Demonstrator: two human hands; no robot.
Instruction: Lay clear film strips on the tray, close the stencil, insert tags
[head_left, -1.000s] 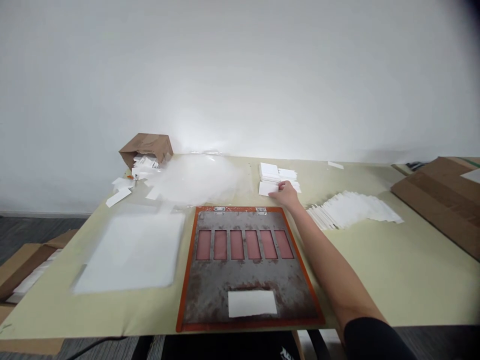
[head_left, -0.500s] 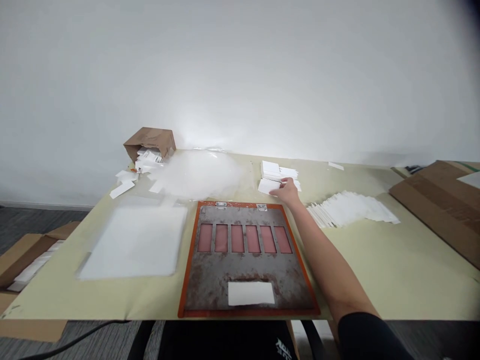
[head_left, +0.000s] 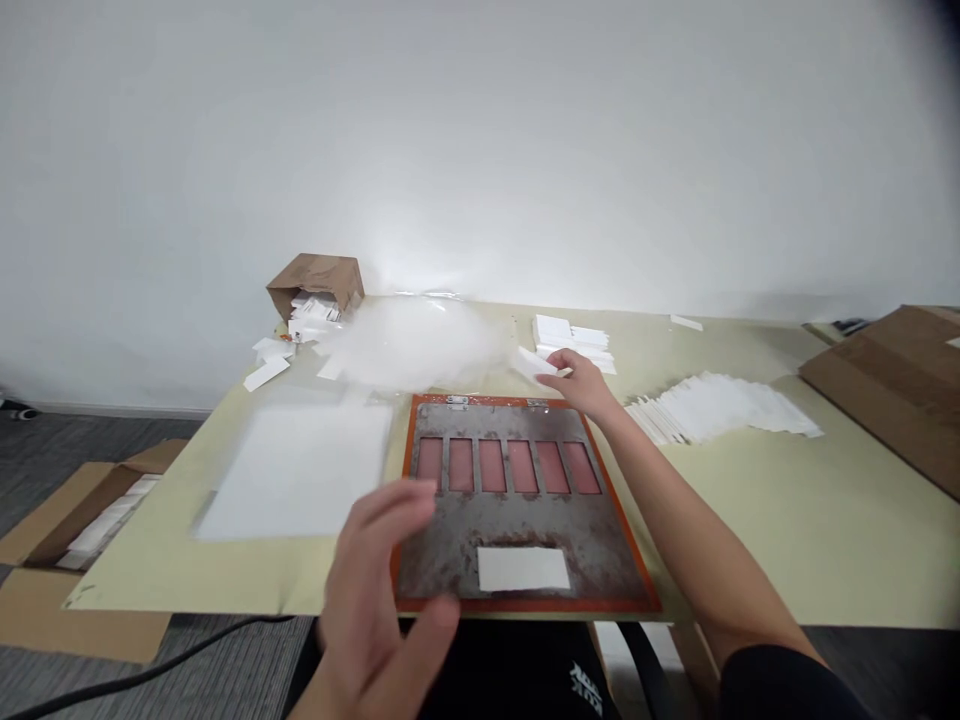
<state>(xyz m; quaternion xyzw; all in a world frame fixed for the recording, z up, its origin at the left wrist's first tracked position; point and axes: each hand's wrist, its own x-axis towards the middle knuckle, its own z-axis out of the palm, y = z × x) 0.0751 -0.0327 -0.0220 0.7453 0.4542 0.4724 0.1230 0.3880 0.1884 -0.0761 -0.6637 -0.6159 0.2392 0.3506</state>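
The right hand (head_left: pixel 581 382) pinches a white card (head_left: pixel 534 362) just past the far edge of the metal plate (head_left: pixel 517 520), apparently lifted from the card stack (head_left: pixel 574 337) beside it. The card's long axis runs left-right, tilted slightly. The left hand (head_left: pixel 375 610) hovers open and empty, near the plate's near-left corner.
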